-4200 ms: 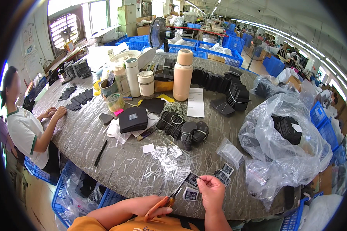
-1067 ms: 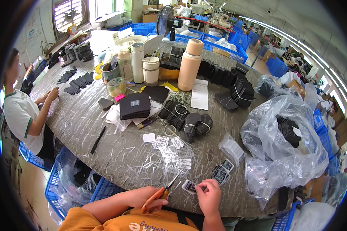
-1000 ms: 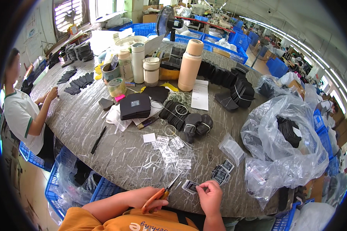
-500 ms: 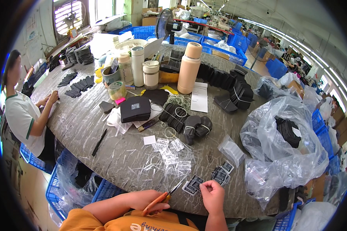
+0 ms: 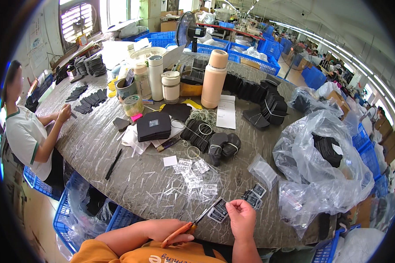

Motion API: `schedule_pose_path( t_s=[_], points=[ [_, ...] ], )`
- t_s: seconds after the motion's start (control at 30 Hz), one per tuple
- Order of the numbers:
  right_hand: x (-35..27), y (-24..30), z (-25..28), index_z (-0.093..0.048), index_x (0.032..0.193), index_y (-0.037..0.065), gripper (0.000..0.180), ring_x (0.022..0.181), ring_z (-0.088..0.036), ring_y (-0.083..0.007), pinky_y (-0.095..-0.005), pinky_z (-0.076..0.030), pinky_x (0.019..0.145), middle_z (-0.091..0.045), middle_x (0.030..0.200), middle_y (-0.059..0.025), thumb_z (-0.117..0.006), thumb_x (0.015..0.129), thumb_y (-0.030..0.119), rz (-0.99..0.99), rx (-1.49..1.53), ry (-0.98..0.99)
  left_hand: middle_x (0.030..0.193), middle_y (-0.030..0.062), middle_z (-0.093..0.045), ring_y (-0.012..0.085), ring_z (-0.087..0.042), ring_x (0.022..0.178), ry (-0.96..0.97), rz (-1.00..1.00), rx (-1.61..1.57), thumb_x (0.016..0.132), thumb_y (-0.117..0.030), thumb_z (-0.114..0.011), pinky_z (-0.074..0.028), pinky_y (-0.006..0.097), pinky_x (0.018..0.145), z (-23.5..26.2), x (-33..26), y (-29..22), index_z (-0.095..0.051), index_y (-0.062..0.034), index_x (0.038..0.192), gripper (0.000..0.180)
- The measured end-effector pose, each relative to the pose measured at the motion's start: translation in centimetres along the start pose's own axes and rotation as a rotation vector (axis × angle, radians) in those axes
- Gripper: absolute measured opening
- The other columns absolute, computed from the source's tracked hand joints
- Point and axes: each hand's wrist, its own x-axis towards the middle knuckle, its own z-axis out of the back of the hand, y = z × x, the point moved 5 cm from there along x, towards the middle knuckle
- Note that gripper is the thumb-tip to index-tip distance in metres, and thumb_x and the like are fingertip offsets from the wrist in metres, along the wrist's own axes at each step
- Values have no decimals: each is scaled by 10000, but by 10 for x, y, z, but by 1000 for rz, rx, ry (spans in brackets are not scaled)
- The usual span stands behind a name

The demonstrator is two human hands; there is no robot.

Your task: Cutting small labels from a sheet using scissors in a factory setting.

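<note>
My left hand (image 5: pixel 176 229) is wrapped round the orange handles of a pair of scissors (image 5: pixel 177 234). Their blades point up and to the right, beside the left edge of a black label piece (image 5: pixel 218 210) with white print and pale borders. Whether the blades touch it, I cannot tell. Between thumb and fingertips, my right hand (image 5: pixel 242 216) pinches that piece by its right side, close above the table's near edge. Just beyond my right hand lie more black labels (image 5: pixel 253 196) in an overlapping pile. Clear and white trimmed scraps (image 5: pixel 193 179) are scattered ahead of the scissors.
A crumpled clear plastic bag (image 5: pixel 320 162) with black pieces covers the table's right side. Banded black stacks (image 5: pixel 198 135), a peach flask (image 5: pixel 214 79) and other containers stand farther back. At left, a co-worker (image 5: pixel 30 131) handles small black pieces. Blue crates (image 5: pixel 66 215) sit below the table.
The scissor blades have come to the label piece's left edge. My right hand has shifted slightly up, and the piece is tilted more upright. The co-worker's hands have moved a little.
</note>
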Motion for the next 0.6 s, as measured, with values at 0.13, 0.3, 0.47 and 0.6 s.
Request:
schedule_pose_path(
  t_s=[0.13,0.3,0.47,0.6],
  points=[
    [1,1,-1,-590,837,-18,86,608,-488,-20,-159,-392,563,-573,713,19,-651,831,42,19,25,2,672,91,-563,153,-529,596,21,17,-7,920,-458,-467,-410,292,524,1,0,-4,-543,-7,847,463],
    [0,1,-3,-591,835,-17,87,593,-478,-14,-157,-385,546,-568,707,25,-652,832,46,13,-10,18,669,88,-559,149,-522,585,17,18,-6,920,-458,-467,-407,285,515,1,-1,-5,-542,-7,843,464],
    [1,-1,-3,-592,832,-15,88,588,-475,-11,-155,-380,540,-567,703,27,-653,832,49,13,-8,22,697,92,-581,161,-546,623,33,5,-15,921,-444,-470,-431,294,549,0,1,-2,-547,0,851,456],
    [1,0,-4,-593,831,-15,92,588,-475,-11,-155,-380,540,-569,702,26,-654,832,54,18,4,30,718,97,-590,169,-561,657,41,21,-17,924,-427,-471,-440,301,577,-2,2,4,-553,-2,859,438]
  ],
)
